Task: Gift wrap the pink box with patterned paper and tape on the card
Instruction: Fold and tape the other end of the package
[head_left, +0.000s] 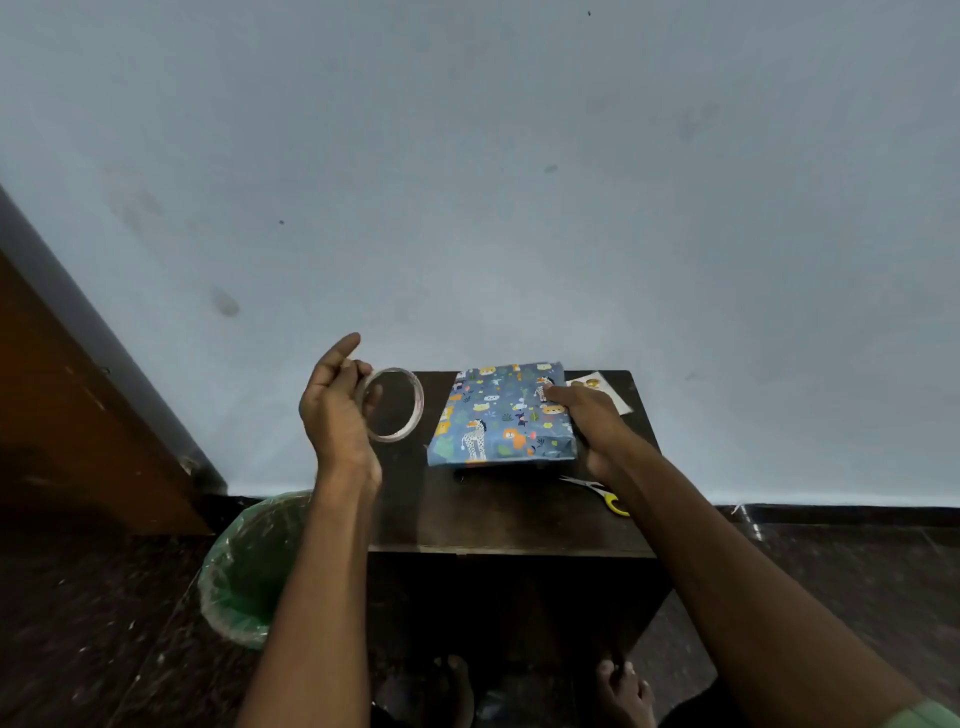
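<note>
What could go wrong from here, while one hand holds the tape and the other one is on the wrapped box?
1. The left hand alone holds the tape roll; pulling a strip one-handed may tangle it.
2. The right hand presses the wrapped box; if it lifts, the fold could spring open.
3. The scissors lie by the table edge, near the right forearm; a nudge could drop them.

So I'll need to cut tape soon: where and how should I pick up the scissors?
Take the scissors by the yellow handle loop, coming from the near right edge of the table. The blades point left and away toward the wrapped box, so the handle is the safe end; the right hand is nearest.
</note>
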